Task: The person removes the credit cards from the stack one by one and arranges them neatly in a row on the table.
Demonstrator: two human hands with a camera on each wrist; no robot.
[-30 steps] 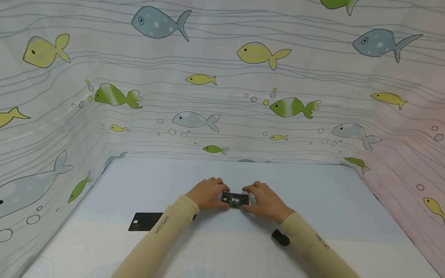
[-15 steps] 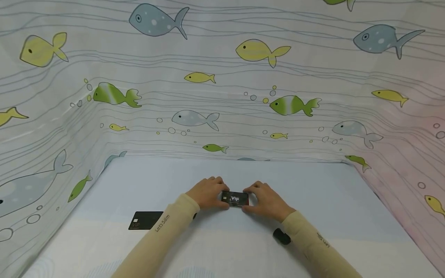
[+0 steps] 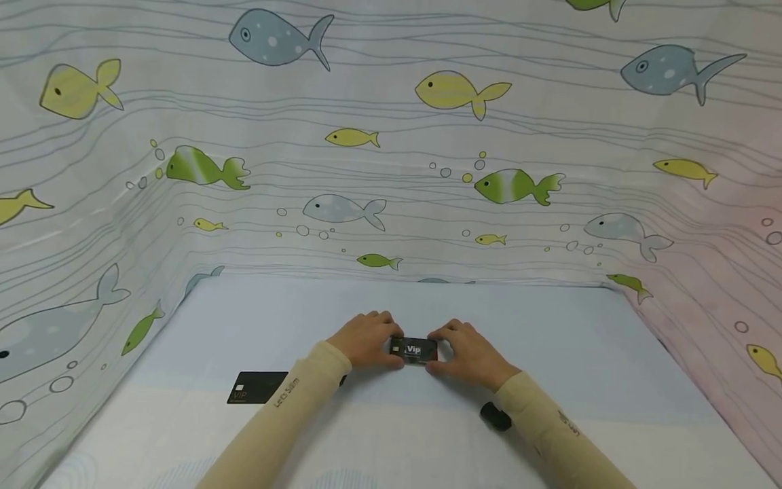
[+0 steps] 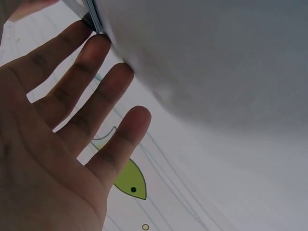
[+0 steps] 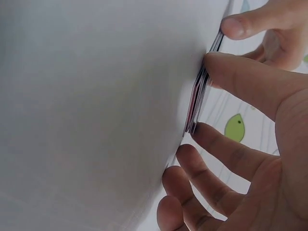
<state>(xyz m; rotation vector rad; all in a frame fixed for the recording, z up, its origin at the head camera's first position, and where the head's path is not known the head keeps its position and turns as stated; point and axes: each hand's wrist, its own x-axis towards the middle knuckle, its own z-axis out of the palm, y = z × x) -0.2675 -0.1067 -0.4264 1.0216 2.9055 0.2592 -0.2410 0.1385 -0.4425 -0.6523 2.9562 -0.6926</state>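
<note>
A small stack of cards (image 3: 414, 350), its top one black with "Vip" in white, lies between the two hands in the head view. My left hand (image 3: 366, 341) pinches its left end with thumb and index finger, the other fingers spread fairly straight. At the right end, my right hand (image 3: 469, 353) holds it between thumb and index finger. Several thin layers show along the stack's edge (image 5: 196, 98) in the right wrist view, one of them reddish. Only a corner of the stack (image 4: 95, 17) appears in the left wrist view, at the index fingertip.
Another black VIP card (image 3: 255, 388) lies flat at the left, partly hidden by the left sleeve (image 3: 287, 407). A black wrist device (image 3: 495, 416) sits under the right sleeve (image 3: 556, 428). Fish-printed cloth (image 3: 391, 170) walls surround the pale table surface (image 3: 525, 319).
Both hands stay at the stack, with the right hand shifted very slightly. The cards' edges have moved a little against each other. The card at the left has not moved.
</note>
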